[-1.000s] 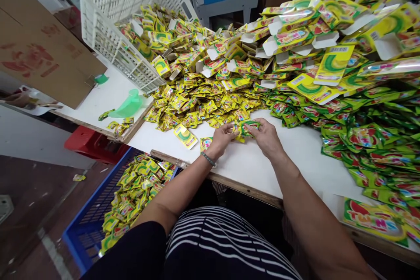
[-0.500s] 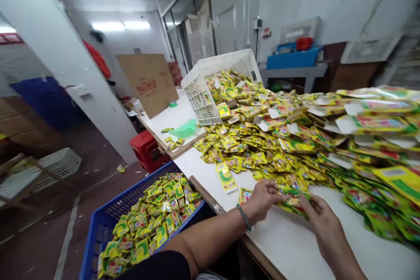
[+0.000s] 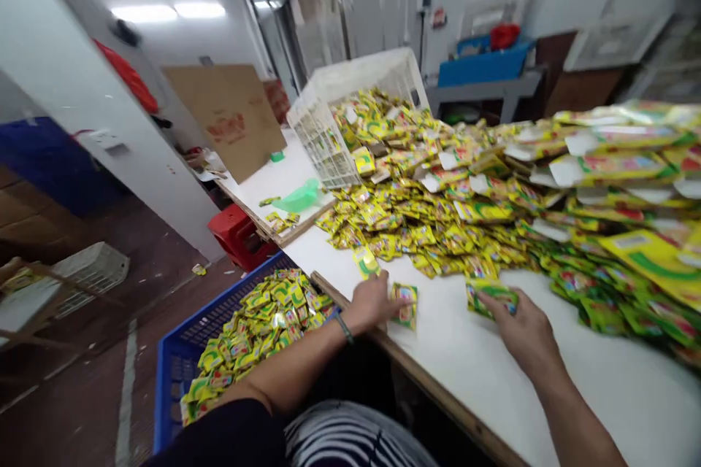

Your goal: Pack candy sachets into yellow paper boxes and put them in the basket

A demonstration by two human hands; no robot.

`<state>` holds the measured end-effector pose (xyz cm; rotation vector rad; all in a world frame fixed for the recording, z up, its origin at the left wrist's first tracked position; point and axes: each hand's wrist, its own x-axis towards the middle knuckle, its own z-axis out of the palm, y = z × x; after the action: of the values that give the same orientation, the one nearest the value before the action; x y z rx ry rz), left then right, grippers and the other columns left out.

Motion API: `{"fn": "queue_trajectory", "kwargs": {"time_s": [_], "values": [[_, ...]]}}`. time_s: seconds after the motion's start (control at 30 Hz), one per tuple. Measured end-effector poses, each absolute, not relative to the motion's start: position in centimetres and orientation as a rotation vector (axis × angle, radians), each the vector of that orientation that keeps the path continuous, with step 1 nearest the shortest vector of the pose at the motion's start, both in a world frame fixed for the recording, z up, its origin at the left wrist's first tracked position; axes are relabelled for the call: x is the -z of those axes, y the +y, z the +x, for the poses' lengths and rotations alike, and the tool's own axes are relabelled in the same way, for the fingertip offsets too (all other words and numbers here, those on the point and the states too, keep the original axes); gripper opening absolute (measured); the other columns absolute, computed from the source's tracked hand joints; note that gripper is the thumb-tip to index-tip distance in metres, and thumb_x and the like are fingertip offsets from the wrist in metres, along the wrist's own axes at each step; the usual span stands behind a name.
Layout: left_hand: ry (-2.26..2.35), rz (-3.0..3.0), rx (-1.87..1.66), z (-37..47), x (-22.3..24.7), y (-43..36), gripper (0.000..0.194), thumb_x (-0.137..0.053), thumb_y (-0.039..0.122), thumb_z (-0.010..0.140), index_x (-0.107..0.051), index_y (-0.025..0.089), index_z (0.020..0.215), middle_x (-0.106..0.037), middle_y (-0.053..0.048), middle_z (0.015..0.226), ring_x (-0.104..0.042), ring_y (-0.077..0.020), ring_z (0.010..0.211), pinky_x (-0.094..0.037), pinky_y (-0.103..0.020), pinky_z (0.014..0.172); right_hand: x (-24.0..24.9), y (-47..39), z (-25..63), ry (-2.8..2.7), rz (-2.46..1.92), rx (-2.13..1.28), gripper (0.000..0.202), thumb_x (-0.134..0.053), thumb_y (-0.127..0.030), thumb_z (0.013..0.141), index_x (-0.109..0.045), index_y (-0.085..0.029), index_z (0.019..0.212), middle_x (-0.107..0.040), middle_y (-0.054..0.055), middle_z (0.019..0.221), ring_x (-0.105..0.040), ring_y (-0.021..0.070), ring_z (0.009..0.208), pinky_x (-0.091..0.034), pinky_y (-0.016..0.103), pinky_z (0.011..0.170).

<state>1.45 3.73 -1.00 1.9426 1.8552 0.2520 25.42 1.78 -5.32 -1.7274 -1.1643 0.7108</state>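
Observation:
My left hand point(image 3: 373, 303) is over the near edge of the white table point(image 3: 438, 350). Its fingertips touch the near end of a small yellow box point(image 3: 365, 261) lying flat, and its thumb stretches apart over a yellow-green packet point(image 3: 406, 315) on the tabletop. Whether the fingers grip the box I cannot make out. Further right, my right hand point(image 3: 523, 328) pinches another yellow-green packet point(image 3: 482, 295) between thumb and fingers, just above the table. Behind both hands spreads a large heap of similar packets point(image 3: 438, 241).
A tipped white basket point(image 3: 328, 149) spills packets onto the table. Open-ended yellow cartons point(image 3: 618, 164) are stacked at the right. Below the table edge at left stands a blue crate point(image 3: 164, 372) of packets, near a red stool point(image 3: 233, 233). A cardboard sheet point(image 3: 230, 117) stands behind.
My left hand has let go of the packet both hands held and moved left to the small box. My right hand keeps that packet. The view has tilted slightly down.

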Motion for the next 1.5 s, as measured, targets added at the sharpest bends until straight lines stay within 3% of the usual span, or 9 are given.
{"fn": "queue_trajectory", "kwargs": {"time_s": [0.13,0.33,0.53,0.63,0.77,0.9,1.03,1.2,1.5], "values": [[1.759,2.013,-0.018,2.1,2.2,5.0,0.075,-0.078,0.047,0.067,-0.047,0.018,0.129,-0.065,-0.012,0.112,-0.063,-0.0278,0.102,-0.046,-0.032,0.083,4.9,2.0,24.6,-1.200,-1.703,-0.690,0.047,-0.060,-0.062,0.069,-0.061,-0.020,0.088,-0.070,0.008,0.077,-0.063,0.0259,0.075,-0.048,0.037,0.068],[1.660,2.022,-0.226,4.3,3.1,6.9,0.052,-0.063,0.027,0.082,-0.047,0.019,0.131,-0.071,-0.005,0.092,-0.066,-0.0220,0.088,-0.046,-0.030,0.077,5.8,2.5,26.1,-1.097,-1.725,-0.697,0.044,-0.060,-0.061,0.070,-0.063,-0.020,0.085,-0.069,0.006,0.078,-0.062,0.0240,0.073,-0.048,0.037,0.069],[1.026,2.858,0.162,5.2,0.8,9.2,0.072,-0.046,-0.006,0.074,-0.048,0.027,0.138,-0.037,-0.012,0.151,-0.040,-0.0303,0.134,-0.037,-0.043,0.100,6.8,3.2,26.4,-0.986,-1.642,-0.864,0.039,-0.063,-0.050,0.072,-0.062,-0.020,0.096,-0.071,0.007,0.089,-0.064,0.0239,0.080,-0.051,0.037,0.068],[0.625,2.972,0.388,6.7,0.4,10.6,0.058,-0.059,0.002,0.073,-0.060,0.029,0.124,-0.027,-0.008,0.158,-0.027,-0.0368,0.141,-0.029,-0.050,0.106,6.7,3.3,26.3,-0.998,-1.619,-0.856,0.039,-0.064,-0.049,0.072,-0.062,-0.020,0.096,-0.070,0.007,0.089,-0.064,0.0237,0.080,-0.051,0.037,0.069],[0.586,2.924,0.499,8.5,0.5,11.8,0.056,-0.084,0.028,0.057,-0.063,0.015,0.108,-0.057,-0.021,0.131,-0.047,-0.0388,0.124,-0.035,-0.045,0.099,6.1,3.3,27.0,-0.971,-1.619,-0.794,0.035,-0.066,-0.047,0.070,-0.061,-0.019,0.090,-0.069,0.006,0.082,-0.063,0.0225,0.076,-0.050,0.037,0.072],[0.929,2.692,0.455,8.9,1.4,12.1,0.073,-0.083,0.044,0.058,-0.055,0.013,0.118,-0.068,-0.015,0.096,-0.062,-0.0308,0.091,-0.041,-0.033,0.075,5.8,3.4,27.5,-0.919,-1.525,-0.793,0.037,-0.069,-0.051,0.069,-0.060,-0.019,0.085,-0.066,0.003,0.077,-0.060,0.0193,0.072,-0.049,0.034,0.068],[1.066,2.331,0.053,8.3,2.7,11.9,0.045,-0.073,0.051,0.068,-0.062,0.014,0.091,-0.066,-0.008,0.085,-0.061,-0.0242,0.081,-0.040,-0.030,0.069,5.4,3.5,27.6,-0.831,-1.347,-0.931,0.043,-0.071,-0.056,0.067,-0.059,-0.020,0.089,-0.064,0.000,0.075,-0.056,0.0152,0.066,-0.046,0.027,0.056],[0.786,1.554,-0.345,8.2,4.1,10.9,0.054,-0.081,0.045,0.062,-0.059,0.014,0.101,-0.067,-0.004,0.092,-0.061,-0.0155,0.079,-0.045,-0.027,0.073,5.4,3.6,27.8,-0.903,-1.318,-0.949,0.041,-0.072,-0.055,0.067,-0.060,-0.021,0.087,-0.065,0.000,0.075,-0.058,0.0163,0.069,-0.048,0.030,0.064],[0.853,1.266,-0.427,9.0,5.5,10.0,0.054,-0.088,0.041,0.050,-0.063,0.013,0.090,-0.068,0.000,0.075,-0.059,-0.0106,0.061,-0.043,-0.023,0.061,6.0,3.2,28.9,-1.195,-1.462,-0.941,0.040,-0.072,-0.052,0.070,-0.068,-0.022,0.095,-0.071,0.004,0.088,-0.063,0.0217,0.080,-0.051,0.035,0.074]]}}
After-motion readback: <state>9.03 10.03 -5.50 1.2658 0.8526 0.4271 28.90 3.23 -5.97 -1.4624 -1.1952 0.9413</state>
